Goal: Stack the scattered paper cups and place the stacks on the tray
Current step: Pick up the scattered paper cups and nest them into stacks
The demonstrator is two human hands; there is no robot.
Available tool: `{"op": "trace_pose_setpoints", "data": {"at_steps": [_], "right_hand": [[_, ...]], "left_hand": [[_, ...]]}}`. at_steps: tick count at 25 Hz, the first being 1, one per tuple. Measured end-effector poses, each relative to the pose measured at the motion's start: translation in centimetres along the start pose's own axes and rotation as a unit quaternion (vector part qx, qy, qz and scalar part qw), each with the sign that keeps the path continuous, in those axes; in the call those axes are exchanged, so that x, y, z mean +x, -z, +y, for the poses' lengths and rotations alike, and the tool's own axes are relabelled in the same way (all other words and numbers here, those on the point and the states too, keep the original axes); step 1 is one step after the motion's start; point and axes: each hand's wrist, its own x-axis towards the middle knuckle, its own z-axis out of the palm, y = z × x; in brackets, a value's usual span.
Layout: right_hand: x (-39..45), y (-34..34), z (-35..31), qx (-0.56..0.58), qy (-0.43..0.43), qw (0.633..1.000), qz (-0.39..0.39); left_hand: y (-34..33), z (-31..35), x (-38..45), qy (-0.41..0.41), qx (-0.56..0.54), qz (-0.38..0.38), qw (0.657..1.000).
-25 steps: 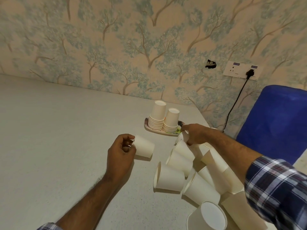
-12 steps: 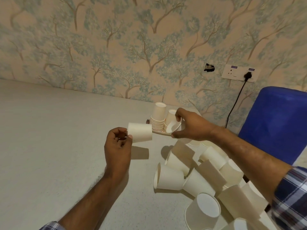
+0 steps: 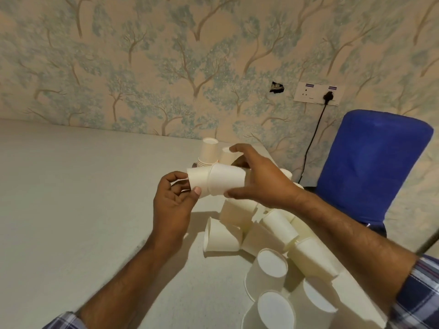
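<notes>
Item, my left hand point(image 3: 174, 203): fingers point(image 3: 196, 191) curled around the closed end of one paper cup point(image 3: 198, 184), held on its side above the desk point(image 3: 83, 198). Item, my right hand point(image 3: 259, 179): thumb below and fingers over the top, closed around a second cup point(image 3: 226, 181), whose open mouth sits over the first so the two are partly nested, mid-air, between both hands. Item, two finished stacks point(image 3: 209, 153) standing upside down behind my right hand, near the wall point(image 3: 166, 67); the tray under them I cannot make out from here, as the hand covers it. Item, loose cups point(image 3: 270, 236) heaped on the desk below and to the right of my hands, some on their sides, some upside down, touching and leaning on one another. Progress, by my reckoning: two stacks done, a third just begun with two cups, and most of the heap left to gather. Room: wide bare desk to the left and front of my hands, free for working. Constraints: the desk's right edge runs close by the heap, with a blue chair point(image 3: 370, 167) just beyond it, and a cup nudged that way could roll off; the stacks stand close behind my right knuckles.
</notes>
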Motion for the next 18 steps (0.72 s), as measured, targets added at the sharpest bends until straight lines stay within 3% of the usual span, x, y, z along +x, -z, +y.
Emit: {"op": "trace_pose_setpoints", "data": {"at_steps": [4,10,14,18], "right_hand": [[-2.6,1.8,0.2,0.186,-0.045,0.979,0.073],[-5.6,2.4,0.7,0.445,-0.063,0.884,0.127],[-7.3,1.1,0.9,0.479,-0.065,0.869,0.104],[-7.8,0.6,2.0,0.514,-0.092,0.845,0.117]], "left_hand": [[-1.7,1.2,-1.3,0.047,-0.076,-0.066,0.994],[-5.4,2.4,-4.4,0.097,-0.257,-0.091,0.957],[-7.2,2.9,-5.3,0.125,-0.262,-0.125,0.949],[-7.4,3.6,-4.2,0.104,-0.143,-0.144,0.974]]}}
